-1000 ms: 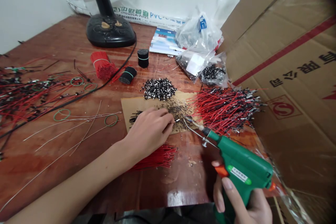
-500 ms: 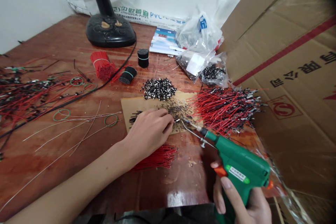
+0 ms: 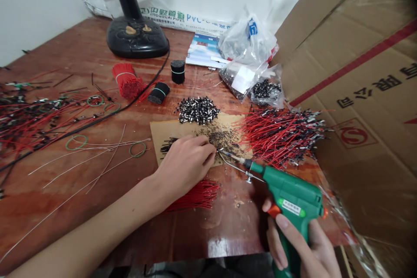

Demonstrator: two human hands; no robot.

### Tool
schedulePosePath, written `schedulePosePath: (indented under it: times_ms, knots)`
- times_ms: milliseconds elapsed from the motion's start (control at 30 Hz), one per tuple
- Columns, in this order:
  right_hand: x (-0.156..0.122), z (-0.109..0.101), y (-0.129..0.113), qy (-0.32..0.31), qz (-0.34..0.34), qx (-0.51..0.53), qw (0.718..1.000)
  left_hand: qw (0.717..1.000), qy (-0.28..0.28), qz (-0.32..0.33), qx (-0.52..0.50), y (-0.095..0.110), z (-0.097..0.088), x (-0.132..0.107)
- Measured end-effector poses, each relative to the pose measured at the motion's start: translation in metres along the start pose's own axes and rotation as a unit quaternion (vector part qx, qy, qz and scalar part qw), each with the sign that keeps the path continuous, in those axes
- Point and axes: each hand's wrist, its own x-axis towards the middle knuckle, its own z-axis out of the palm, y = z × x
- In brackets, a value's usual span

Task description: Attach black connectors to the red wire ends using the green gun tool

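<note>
My right hand (image 3: pixel 301 243) is wrapped round the handle of a green soldering gun (image 3: pixel 293 193) with an orange trigger. The gun's tip and its thin solder feed tube meet a tiny metal-ended part (image 3: pixel 220 150) at the fingertips of my left hand (image 3: pixel 189 160). That hand is pinched over a brown cardboard sheet (image 3: pixel 158 130), and most of the part is hidden by the fingers. Short black wires (image 3: pixel 167 145) stick out behind the left hand. Cut red wires (image 3: pixel 198 195) lie beneath its wrist.
Small black-and-silver connectors (image 3: pixel 198 110) are heaped beyond the sheet. Red wires with black ends (image 3: pixel 282 134) are piled at right, beside a carton (image 3: pixel 358 65). Behind stand a fan (image 3: pixel 137 37), banded wire bundles (image 3: pixel 159 92) and plastic bags (image 3: pixel 249 43). Tangled wires (image 3: pixel 39 117) lie left.
The soldering gun in my right hand has moved left, bringing its tip up to the small part at my left fingertips. My left hand has hardly moved.
</note>
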Motion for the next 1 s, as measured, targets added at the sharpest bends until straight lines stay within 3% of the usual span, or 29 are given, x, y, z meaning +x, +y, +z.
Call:
schedulePosePath:
  times_ms: [233, 1000]
  knots:
    - [0.0014, 0.0031, -0.0028, -0.033, 0.01, 0.025, 0.999, 1.0, 0.026, 0.012, -0.004, -0.0014, 0.0038, -0.0008]
    - [0.0044, 0.001, -0.0064, -0.04, 0.032, 0.052, 0.997, 0.999, 0.027, 0.017, -0.036, -0.003, 0.006, -0.0005]
